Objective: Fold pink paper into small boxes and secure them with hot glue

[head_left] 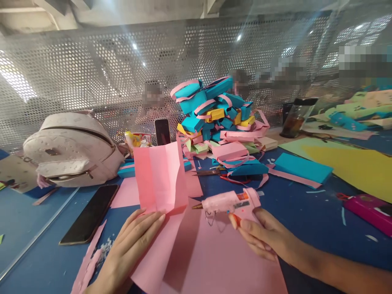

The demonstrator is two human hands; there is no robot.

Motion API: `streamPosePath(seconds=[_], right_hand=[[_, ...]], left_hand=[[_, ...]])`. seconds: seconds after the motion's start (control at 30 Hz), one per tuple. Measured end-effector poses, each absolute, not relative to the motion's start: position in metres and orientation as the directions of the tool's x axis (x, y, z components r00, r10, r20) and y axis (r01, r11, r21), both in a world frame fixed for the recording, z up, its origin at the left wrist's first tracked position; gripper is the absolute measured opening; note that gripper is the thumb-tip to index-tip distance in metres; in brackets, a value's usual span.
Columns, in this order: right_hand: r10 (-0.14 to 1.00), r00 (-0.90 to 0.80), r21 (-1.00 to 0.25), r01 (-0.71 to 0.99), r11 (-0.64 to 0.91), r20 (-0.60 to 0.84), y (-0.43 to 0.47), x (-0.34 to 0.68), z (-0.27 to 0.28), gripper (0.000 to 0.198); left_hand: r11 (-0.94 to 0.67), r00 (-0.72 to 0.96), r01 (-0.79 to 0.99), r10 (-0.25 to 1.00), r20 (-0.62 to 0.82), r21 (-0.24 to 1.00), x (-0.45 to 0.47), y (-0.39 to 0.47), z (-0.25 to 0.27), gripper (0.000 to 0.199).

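My right hand (263, 234) is wrapped around the handle of a pink hot glue gun (226, 203), a finger at its orange trigger. The gun's metal nozzle points left, close to a creased pink paper (161, 179) but apart from it. My left hand (134, 234) lies with fingers stretched out over the lower part of that paper, whose upper panels stand up beyond the fingertips. The left thumb is hidden. Beneath both hands spreads a large pink sheet (226, 257).
A heap of blue, pink and yellow paper boxes (211, 114) rises at the back, with scissors (208, 173) before it. A backpack (73, 151) and a phone (90, 214) lie left. On the right are a bottle (297, 118), yellow sheets (355, 167) and a magenta case (369, 210).
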State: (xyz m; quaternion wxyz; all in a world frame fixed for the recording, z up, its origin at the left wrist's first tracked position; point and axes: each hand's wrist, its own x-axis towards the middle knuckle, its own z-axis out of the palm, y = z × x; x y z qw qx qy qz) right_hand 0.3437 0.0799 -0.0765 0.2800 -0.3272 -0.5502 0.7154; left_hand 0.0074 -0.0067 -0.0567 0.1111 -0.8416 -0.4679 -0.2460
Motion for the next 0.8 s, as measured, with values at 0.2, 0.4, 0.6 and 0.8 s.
streamPosePath(seconds=[0.2, 0.4, 0.6, 0.8], right_hand=[[0.86, -0.507, -0.998, -0.054, 0.042, 0.063, 0.097, 0.343, -0.072, 0.043], [0.916, -0.327, -0.9, 0.284, 0.33, 0.233, 0.115, 0.358, -0.061, 0.044], [0.862, -0.401, -0.709, 0.507, 0.49, 0.309, 0.121, 0.38, -0.055, 0.039], [0.858, -0.454, -0.694, 0.538, 0.478, 0.239, 0.108, 0.398, -0.064, 0.05]], left_hand=[[-0.539, 0.412, 0.84, 0.713, 0.567, 0.068, 0.011, -0.006, -0.055, 0.051], [-0.576, 0.438, 0.816, 0.682, 0.586, 0.06, 0.007, -0.002, -0.049, 0.06], [-0.595, 0.405, 0.79, 0.688, 0.602, 0.148, 0.006, -0.001, -0.044, 0.091], [-0.58, 0.353, 0.793, 0.688, 0.634, 0.189, 0.015, -0.003, -0.04, 0.096]])
